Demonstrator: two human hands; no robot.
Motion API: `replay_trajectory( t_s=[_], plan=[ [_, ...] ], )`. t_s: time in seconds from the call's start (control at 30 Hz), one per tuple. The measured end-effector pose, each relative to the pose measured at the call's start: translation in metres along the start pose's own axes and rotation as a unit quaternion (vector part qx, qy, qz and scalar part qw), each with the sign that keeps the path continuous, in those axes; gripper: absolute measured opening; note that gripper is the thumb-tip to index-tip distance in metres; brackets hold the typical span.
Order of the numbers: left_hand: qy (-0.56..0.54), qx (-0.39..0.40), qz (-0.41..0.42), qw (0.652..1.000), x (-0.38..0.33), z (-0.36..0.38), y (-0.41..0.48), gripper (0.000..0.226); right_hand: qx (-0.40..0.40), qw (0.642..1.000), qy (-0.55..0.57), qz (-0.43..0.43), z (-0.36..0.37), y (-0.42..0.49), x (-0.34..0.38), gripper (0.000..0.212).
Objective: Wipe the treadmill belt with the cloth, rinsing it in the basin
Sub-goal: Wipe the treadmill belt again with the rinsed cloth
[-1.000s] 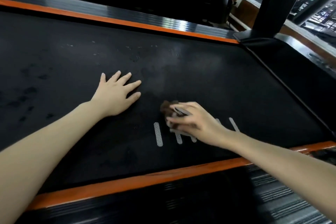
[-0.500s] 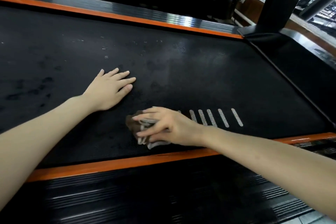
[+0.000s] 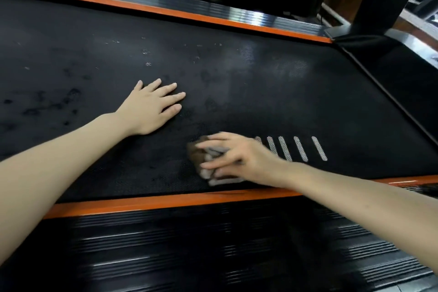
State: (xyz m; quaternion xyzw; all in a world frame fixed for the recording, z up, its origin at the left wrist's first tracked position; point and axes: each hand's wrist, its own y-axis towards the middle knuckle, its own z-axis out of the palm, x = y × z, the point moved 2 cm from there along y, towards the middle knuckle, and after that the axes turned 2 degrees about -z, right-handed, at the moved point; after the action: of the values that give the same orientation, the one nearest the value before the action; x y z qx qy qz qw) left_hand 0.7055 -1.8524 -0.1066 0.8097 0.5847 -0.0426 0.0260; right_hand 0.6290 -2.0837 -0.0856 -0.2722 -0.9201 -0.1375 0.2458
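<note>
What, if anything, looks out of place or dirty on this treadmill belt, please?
Nothing is damaged or askew, but the treadmill belt is not clean yet: dark blotches lie left of the flat left hand, and pale specks sit beyond it. The right hand grips the cloth away from both.

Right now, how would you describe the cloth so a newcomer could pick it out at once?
Find the black treadmill belt, then its near orange edge strip. Just above that strip, left of the white stripes, the right hand holds a bunched cloth down. It is the only brown-and-grey thing on the belt; the left hand lies flat and bare.
</note>
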Motion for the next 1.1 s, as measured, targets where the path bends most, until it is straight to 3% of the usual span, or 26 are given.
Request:
replay_trajectory(
  t_s=[0.27,0.37,0.53,0.6,0.67,0.73,0.8,0.93,1.1],
  plan=[
    [-0.008,-0.009,0.006,1.000,0.005,0.003,0.000,0.063,0.017,0.994,-0.054,-0.091,0.021,0.036,0.006,0.035],
    [0.000,-0.004,-0.015,1.000,0.004,0.002,0.007,0.051,0.004,0.991,-0.073,-0.111,0.020,0.040,0.002,0.031],
    [0.004,0.009,-0.040,0.999,0.005,0.001,0.022,0.052,-0.027,0.990,-0.072,-0.115,0.008,0.043,-0.018,0.028],
    [0.018,0.010,-0.043,0.999,0.006,0.003,0.024,0.053,-0.061,0.992,-0.077,-0.080,-0.003,0.050,-0.042,0.029],
    [0.023,0.008,-0.042,0.999,0.006,0.006,0.023,0.057,-0.124,0.985,-0.116,0.023,-0.025,0.054,-0.084,0.034],
    [0.019,0.006,-0.041,0.999,0.006,0.007,0.023,0.074,-0.176,0.959,-0.167,0.147,-0.053,0.054,-0.124,0.043],
    [0.011,0.007,-0.040,0.999,0.007,0.008,0.023,0.093,-0.180,0.929,-0.219,0.238,-0.078,0.060,-0.154,0.052],
    [0.003,0.009,-0.041,0.999,0.009,0.011,0.028,0.107,-0.135,0.921,-0.274,0.240,-0.085,0.088,-0.169,0.060],
    [-0.011,0.021,-0.064,0.998,0.007,0.007,0.048,0.106,-0.147,0.940,-0.232,0.201,-0.079,0.075,-0.157,0.034]
  ],
)
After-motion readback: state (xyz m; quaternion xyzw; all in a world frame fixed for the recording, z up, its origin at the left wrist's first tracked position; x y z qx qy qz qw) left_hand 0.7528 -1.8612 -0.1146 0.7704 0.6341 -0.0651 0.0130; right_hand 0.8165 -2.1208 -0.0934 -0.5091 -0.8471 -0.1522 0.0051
